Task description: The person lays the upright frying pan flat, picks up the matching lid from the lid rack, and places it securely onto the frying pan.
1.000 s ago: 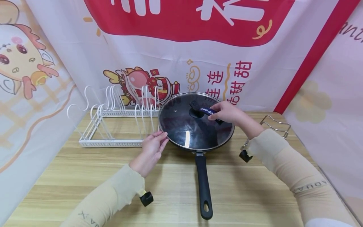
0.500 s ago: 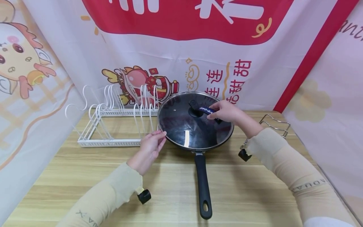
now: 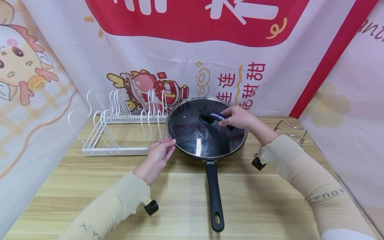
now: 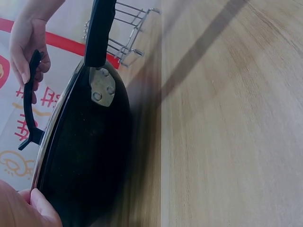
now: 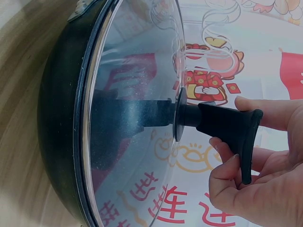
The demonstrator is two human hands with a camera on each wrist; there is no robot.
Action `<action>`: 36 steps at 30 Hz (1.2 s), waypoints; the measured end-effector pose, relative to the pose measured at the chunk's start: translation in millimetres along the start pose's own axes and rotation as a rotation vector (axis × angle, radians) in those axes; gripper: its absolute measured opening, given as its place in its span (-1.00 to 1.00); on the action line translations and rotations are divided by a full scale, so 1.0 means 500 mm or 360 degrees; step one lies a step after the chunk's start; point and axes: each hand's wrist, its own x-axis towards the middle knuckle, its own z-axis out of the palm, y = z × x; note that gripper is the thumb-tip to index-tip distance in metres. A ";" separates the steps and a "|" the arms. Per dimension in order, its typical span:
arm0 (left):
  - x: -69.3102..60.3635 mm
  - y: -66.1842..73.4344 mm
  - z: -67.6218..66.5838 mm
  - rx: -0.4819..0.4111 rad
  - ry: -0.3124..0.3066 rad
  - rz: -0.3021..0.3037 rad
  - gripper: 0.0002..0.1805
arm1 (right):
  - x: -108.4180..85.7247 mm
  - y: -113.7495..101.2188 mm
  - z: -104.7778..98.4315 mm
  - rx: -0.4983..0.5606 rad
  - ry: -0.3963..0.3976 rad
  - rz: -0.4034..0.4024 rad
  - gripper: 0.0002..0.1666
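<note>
A black frying pan (image 4: 90,156) rests on the wooden table, its long handle (image 3: 214,196) pointing towards me. Its glass lid (image 3: 192,133) with a metal rim sits over it. My right hand (image 3: 240,118) pinches the dark arched lid handle (image 5: 232,130) between thumb and fingers. At the left side of the pan, my left hand (image 3: 157,155) pinches the lid's rim with its thumb and fingertips. The left wrist view shows those fingertips (image 4: 45,210) at the rim, beside the pan's outer wall. How far they reach round the edge is partly hidden.
A white wire rack (image 3: 117,151) with upright loops stands to the left, close beside the pan. To the right is a small chrome wire rack (image 3: 291,133), partly behind the right forearm. A printed cloth backdrop (image 3: 192,53) rises behind the table.
The view shifts very slightly. Both hands keep their places on the lid, and the pan and lid show no clear movement.
</note>
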 end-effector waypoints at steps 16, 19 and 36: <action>0.004 -0.004 -0.005 -0.0008 -0.0012 0.0003 -0.80 | 0.003 -0.001 0.001 -0.0010 -0.0009 -0.0026 -0.43; 0.007 -0.007 -0.006 0.0007 -0.0013 0.0012 -0.79 | 0.005 0.002 0.001 -0.0019 -0.0005 -0.0026 -0.44; 0.006 -0.012 -0.007 0.0041 -0.0018 0.0037 -0.81 | 0.003 -0.003 0.000 -0.0035 -0.0022 -0.0013 -0.43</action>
